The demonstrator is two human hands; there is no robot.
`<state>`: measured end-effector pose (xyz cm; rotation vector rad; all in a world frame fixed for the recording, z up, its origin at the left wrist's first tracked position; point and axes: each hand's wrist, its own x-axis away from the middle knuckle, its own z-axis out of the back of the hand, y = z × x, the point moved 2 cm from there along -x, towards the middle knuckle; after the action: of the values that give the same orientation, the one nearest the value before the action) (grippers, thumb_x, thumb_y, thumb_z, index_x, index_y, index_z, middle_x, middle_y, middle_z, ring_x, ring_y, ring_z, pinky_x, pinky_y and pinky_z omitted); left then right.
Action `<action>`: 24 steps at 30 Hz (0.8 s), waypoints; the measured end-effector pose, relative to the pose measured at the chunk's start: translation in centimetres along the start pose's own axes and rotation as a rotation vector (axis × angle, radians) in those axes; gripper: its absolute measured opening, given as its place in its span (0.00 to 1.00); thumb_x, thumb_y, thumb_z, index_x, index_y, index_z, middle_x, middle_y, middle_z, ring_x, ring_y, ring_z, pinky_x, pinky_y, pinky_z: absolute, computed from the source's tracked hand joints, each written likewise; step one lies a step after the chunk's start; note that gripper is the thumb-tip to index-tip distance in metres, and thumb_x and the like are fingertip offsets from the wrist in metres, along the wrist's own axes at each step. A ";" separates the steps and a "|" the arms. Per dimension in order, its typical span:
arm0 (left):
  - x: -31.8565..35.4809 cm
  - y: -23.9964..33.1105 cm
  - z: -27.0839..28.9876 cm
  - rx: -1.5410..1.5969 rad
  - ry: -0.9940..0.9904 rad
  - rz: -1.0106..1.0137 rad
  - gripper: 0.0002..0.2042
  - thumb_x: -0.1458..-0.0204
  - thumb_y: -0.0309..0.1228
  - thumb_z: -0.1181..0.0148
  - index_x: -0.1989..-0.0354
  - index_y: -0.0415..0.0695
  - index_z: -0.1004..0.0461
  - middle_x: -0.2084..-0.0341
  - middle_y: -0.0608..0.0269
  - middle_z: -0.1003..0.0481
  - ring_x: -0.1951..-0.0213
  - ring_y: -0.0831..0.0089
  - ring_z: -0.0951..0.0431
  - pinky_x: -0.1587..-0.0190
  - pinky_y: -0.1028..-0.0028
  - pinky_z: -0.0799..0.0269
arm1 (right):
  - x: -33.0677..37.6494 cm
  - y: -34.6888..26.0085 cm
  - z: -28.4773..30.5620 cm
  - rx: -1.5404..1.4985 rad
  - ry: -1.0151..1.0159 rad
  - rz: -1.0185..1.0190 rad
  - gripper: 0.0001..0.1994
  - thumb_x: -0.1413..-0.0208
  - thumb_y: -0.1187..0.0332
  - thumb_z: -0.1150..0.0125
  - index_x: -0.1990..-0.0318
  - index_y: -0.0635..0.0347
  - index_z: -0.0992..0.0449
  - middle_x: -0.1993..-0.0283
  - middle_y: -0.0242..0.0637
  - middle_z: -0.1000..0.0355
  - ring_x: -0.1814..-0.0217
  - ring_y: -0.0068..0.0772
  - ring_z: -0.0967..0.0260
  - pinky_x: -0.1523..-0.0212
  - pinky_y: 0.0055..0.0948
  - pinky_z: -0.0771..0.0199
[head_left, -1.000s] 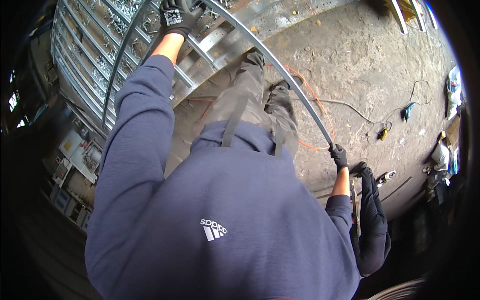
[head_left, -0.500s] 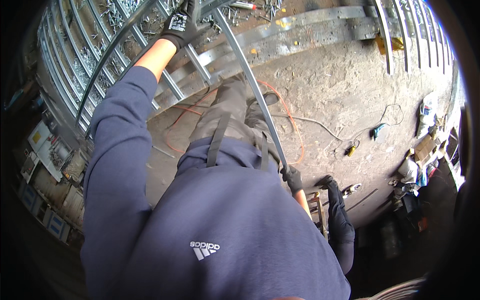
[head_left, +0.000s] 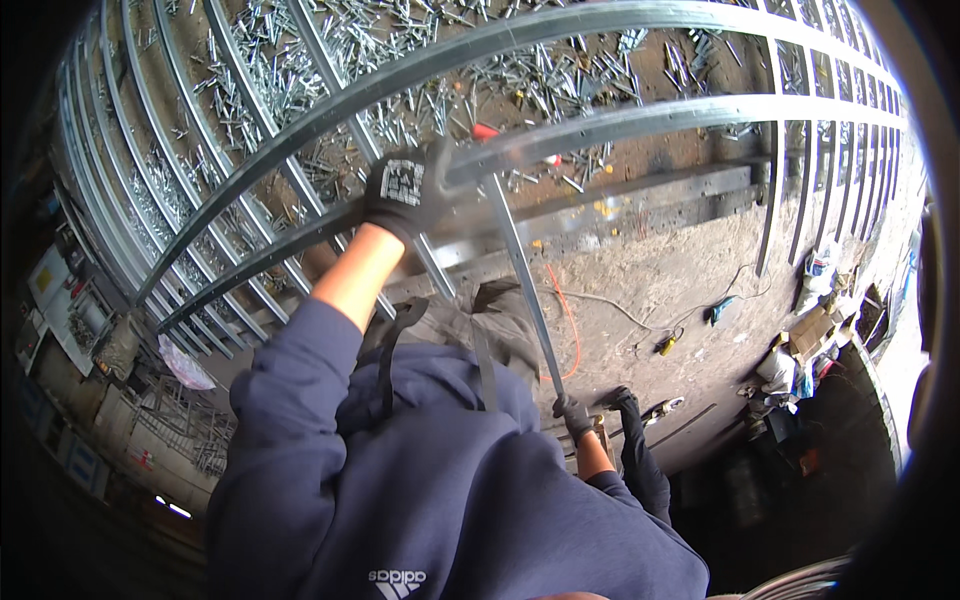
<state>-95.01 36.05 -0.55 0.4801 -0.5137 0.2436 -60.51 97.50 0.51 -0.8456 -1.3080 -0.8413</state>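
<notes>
Right grip (head_left: 574,417) clasps a bar (head_left: 525,283); white lettering (head_left: 397,577) marks the sweatshirt (head_left: 450,490).

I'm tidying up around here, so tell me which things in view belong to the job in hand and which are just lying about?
Job in hand:
- metal bar, held in the right hand
- nearer long metal rail, at the blurred left hand

Apparently lying about:
- loose metal pieces
- orange cable or hose
- teal tool
- cardboard box
</notes>
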 end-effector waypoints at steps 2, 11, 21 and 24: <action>-0.1 0.4 0.8 0.025 0.035 -0.053 0.34 0.54 0.52 0.30 0.44 0.42 0.27 0.60 0.47 0.20 0.63 0.50 0.18 0.61 0.59 0.21 | -0.1 0.0 -1.0 0.001 -0.067 0.090 0.24 0.37 0.43 0.40 0.73 0.55 0.24 0.75 0.25 0.29 0.72 0.19 0.35 0.67 0.27 0.34; -0.4 0.6 1.9 0.143 0.148 -0.149 0.27 0.52 0.53 0.33 0.54 0.44 0.27 0.73 0.54 0.23 0.72 0.53 0.20 0.69 0.58 0.24 | -8.0 -10.6 -5.4 0.450 0.091 0.361 0.22 0.36 0.73 0.46 0.36 0.63 0.35 0.74 0.38 0.27 0.75 0.32 0.30 0.70 0.36 0.30; 0.2 0.3 1.1 0.031 0.246 -0.218 0.30 0.50 0.58 0.37 0.49 0.44 0.27 0.68 0.50 0.21 0.67 0.49 0.20 0.62 0.54 0.24 | -3.9 -17.1 -8.6 0.347 0.301 0.214 0.17 0.30 0.59 0.50 0.45 0.61 0.23 0.80 0.42 0.30 0.81 0.35 0.32 0.70 0.42 0.30; 0.3 0.4 0.9 0.034 0.248 -0.207 0.31 0.49 0.60 0.38 0.53 0.43 0.25 0.67 0.49 0.21 0.66 0.49 0.20 0.61 0.53 0.23 | -5.7 -17.5 -8.8 0.523 0.304 0.314 0.35 0.42 0.80 0.48 0.26 0.51 0.47 0.77 0.47 0.30 0.79 0.45 0.32 0.72 0.45 0.31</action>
<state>-95.23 35.99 0.42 0.5242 -0.2163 0.1112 -72.53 81.91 -5.01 -0.4643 -1.0213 -0.3339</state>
